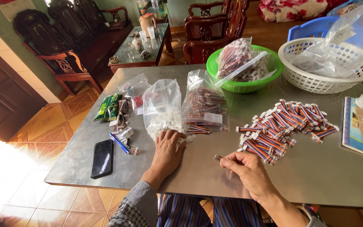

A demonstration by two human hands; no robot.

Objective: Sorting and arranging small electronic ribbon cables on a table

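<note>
Steel table (316, 176): left hand (167, 152) flat on bag (163, 110), right fingers (228, 161) pinching cable (218, 158).

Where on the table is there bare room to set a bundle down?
Bare metal lies along the near edge between the right hand and the book, and between the phone and left hand. The middle is crowded with bags and cable bundles.

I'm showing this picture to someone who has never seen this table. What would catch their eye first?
Most likely the heap of striped, many-coloured wire pieces spread on the metal table, right of centre. Next, the two hands at the near edge: the right hand pinches one small wire piece, while the left hand rests on a clear bag of white parts. Behind stand a green bowl and a white basket.
</note>
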